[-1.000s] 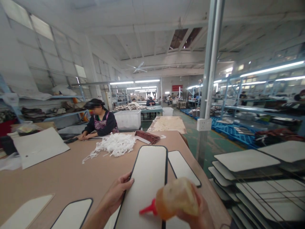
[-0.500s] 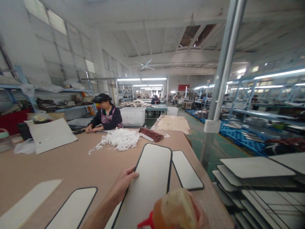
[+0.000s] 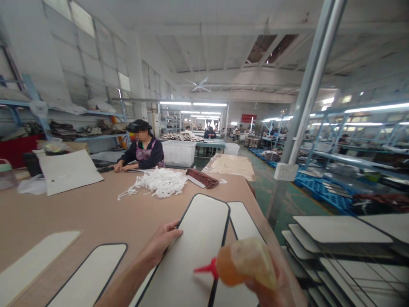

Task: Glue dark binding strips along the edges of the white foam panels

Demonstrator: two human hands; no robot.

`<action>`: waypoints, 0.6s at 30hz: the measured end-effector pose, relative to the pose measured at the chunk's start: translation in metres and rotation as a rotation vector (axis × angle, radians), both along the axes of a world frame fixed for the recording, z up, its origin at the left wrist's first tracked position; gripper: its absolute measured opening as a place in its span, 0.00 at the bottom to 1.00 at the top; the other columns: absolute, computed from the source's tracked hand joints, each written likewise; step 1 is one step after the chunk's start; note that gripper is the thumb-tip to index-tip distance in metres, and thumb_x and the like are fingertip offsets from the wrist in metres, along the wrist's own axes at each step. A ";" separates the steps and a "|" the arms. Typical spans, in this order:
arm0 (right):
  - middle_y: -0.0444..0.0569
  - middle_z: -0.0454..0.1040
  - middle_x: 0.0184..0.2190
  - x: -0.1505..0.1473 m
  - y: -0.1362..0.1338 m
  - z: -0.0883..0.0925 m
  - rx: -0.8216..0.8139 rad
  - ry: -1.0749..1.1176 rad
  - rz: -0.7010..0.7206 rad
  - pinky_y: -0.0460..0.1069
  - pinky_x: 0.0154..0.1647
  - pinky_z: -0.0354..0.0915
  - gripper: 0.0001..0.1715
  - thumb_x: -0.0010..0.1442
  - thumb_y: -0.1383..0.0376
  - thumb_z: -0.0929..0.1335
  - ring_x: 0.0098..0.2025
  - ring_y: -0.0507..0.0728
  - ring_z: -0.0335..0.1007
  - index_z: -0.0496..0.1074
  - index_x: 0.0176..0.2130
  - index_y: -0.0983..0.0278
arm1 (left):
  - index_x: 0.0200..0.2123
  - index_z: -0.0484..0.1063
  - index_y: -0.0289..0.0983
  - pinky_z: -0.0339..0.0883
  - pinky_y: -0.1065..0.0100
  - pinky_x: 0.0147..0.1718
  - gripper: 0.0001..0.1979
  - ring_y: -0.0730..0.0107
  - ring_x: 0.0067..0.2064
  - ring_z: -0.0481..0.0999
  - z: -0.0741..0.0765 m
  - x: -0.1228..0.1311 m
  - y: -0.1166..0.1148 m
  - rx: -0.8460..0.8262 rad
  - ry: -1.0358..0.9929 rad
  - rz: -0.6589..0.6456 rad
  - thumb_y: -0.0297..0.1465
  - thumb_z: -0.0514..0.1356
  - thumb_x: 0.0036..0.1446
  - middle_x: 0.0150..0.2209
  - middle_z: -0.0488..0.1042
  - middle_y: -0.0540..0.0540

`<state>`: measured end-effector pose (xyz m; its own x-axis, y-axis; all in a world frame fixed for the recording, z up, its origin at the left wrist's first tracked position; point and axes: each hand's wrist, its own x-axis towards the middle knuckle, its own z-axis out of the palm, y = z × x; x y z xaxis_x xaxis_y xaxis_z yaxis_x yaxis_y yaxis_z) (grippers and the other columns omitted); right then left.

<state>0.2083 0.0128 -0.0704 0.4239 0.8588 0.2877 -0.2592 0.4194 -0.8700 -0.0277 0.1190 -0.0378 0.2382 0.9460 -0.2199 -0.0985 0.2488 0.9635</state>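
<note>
A long cream panel [image 3: 194, 238] with a dark rounded border is tilted up above the brown table. My left hand [image 3: 164, 243] grips its left edge, thumb on the face and fingers behind. My right hand [image 3: 271, 277], partly blurred, is wrapped round a bottle [image 3: 244, 262] of amber liquid with a red nozzle. The nozzle points left, over the panel's lower part; whether it touches the surface I cannot tell. Behind the panel, to its right, lies another bordered panel [image 3: 244, 221], partly covered by the bottle.
More panels [image 3: 92, 273] lie at the left on the brown table [image 3: 105, 213]. White strips [image 3: 159, 182] and a brown bundle [image 3: 204, 178] are farther back, near a seated co-worker [image 3: 143, 149]. Stacked panels [image 3: 345, 228] stand at the right, beside a metal post [image 3: 303, 94].
My right hand and the bottle have moved up and slightly right, the nozzle now higher over the panel. My left hand still holds the panel edge. The view has shifted a little.
</note>
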 end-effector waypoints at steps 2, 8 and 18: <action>0.46 0.78 0.36 0.007 0.011 0.017 0.046 0.065 -0.037 0.49 0.37 0.71 0.34 0.34 0.65 0.80 0.36 0.59 0.75 0.72 0.43 0.59 | 0.42 0.76 0.32 0.69 0.70 0.29 0.24 0.66 0.28 0.77 0.001 0.001 -0.002 -0.009 -0.009 -0.030 0.30 0.64 0.37 0.30 0.82 0.46; 0.47 0.79 0.34 0.005 0.007 0.007 -0.007 0.067 0.045 0.50 0.35 0.71 0.34 0.34 0.65 0.79 0.34 0.60 0.75 0.73 0.43 0.59 | 0.43 0.75 0.32 0.70 0.70 0.30 0.24 0.66 0.29 0.78 0.000 -0.006 0.001 -0.028 -0.013 0.004 0.29 0.65 0.38 0.30 0.82 0.45; 0.43 0.77 0.31 0.007 0.019 0.021 0.049 0.125 -0.051 0.45 0.32 0.71 0.31 0.34 0.66 0.80 0.31 0.55 0.73 0.73 0.40 0.58 | 0.41 0.76 0.33 0.69 0.70 0.29 0.21 0.66 0.29 0.77 -0.005 -0.008 0.007 -0.071 -0.047 0.036 0.27 0.64 0.38 0.27 0.81 0.47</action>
<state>0.2154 0.0314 -0.0493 0.5020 0.8213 0.2711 -0.3418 0.4764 -0.8101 -0.0356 0.1265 -0.0424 0.2160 0.9365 -0.2764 -0.1536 0.3121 0.9375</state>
